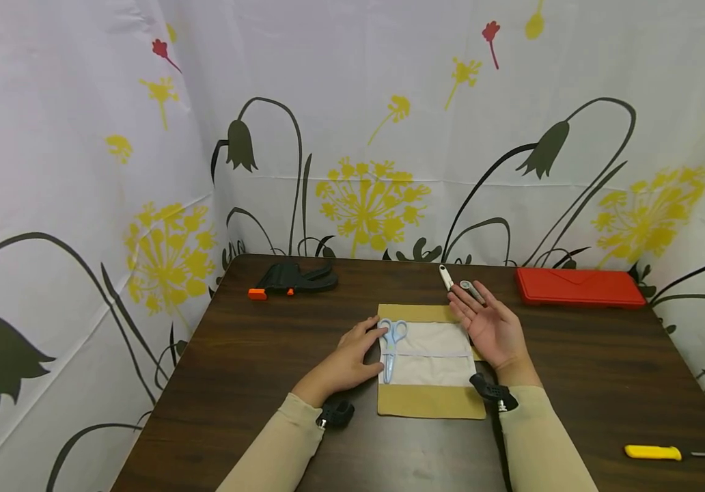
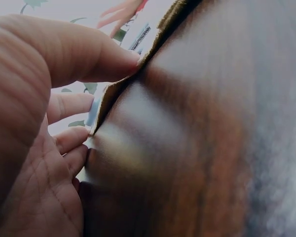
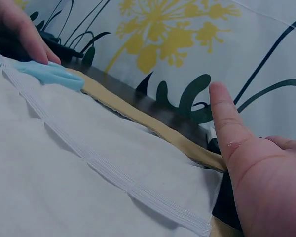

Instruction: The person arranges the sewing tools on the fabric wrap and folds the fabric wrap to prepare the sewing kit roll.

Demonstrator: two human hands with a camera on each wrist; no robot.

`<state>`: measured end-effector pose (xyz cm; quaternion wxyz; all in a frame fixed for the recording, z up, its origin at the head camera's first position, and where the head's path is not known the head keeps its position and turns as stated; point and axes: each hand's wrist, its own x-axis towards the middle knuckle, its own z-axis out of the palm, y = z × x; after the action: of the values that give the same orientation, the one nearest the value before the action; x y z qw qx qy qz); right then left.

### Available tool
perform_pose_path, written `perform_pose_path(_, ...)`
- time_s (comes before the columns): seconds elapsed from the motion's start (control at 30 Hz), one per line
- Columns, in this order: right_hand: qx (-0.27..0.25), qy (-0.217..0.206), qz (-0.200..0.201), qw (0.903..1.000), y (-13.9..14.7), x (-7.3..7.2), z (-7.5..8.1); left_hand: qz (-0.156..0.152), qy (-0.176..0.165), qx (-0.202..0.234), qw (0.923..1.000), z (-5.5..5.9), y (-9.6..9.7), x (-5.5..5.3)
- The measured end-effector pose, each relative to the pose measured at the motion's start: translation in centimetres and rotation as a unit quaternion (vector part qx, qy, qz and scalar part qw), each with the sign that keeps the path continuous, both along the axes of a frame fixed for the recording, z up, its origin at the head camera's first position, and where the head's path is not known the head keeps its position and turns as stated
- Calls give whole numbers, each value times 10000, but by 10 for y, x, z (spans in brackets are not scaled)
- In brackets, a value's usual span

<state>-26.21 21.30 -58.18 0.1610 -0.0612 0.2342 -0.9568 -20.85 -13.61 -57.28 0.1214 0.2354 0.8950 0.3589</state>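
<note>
A mustard fabric tool roll (image 1: 432, 402) lies unfolded on the table, its white inner panel (image 3: 108, 138) crossed by an elastic band (image 3: 89, 160). Light blue scissors (image 1: 391, 350) sit along its left side, handles toward the back, under the band. My left hand (image 1: 349, 355) rests at the roll's left edge, with a fingertip at the scissors' handle; the thumb touches the fabric edge in the left wrist view. Over the roll's right edge, my right hand (image 1: 496, 331) is held palm up, fingers extended, with nothing in it. It partly hides that edge.
Behind the right hand lie a white-handled tool (image 1: 445, 277) and a grey tool (image 1: 472, 292). A black clamp (image 1: 291, 277) with orange pads is at the back left, a red case (image 1: 580, 287) at the back right. A yellow-handled tool (image 1: 652, 452) with a thin metal shaft lies front right.
</note>
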Motion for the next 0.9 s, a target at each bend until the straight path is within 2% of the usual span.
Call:
perform_pose_path(0.17,-335,-103,172,9992,3,-4,-2,-13,-18,103,9999,0,1,0)
perform_pose_path(0.33,-702,-77,385,9968,6,-9,-9,18,-56,-33,10000,3,1,2)
perform_pose_path(0.53,-763,44,580,9954,8,-13,-11,35,-12,21,10000,2,1,0)
perform_pose_path(0.57,-723,17,594,9956,8,-13,-10,37,15,57,10000,-1,1,-1)
perform_pose_path(0.73,-652,-162,590,9960,7,-12,-9,28,5,-62,10000,2,1,0)
perform_pose_path(0.9,-800,-226,660,9944,7,-11,-12,37,-21,-133,9999,3,1,0)
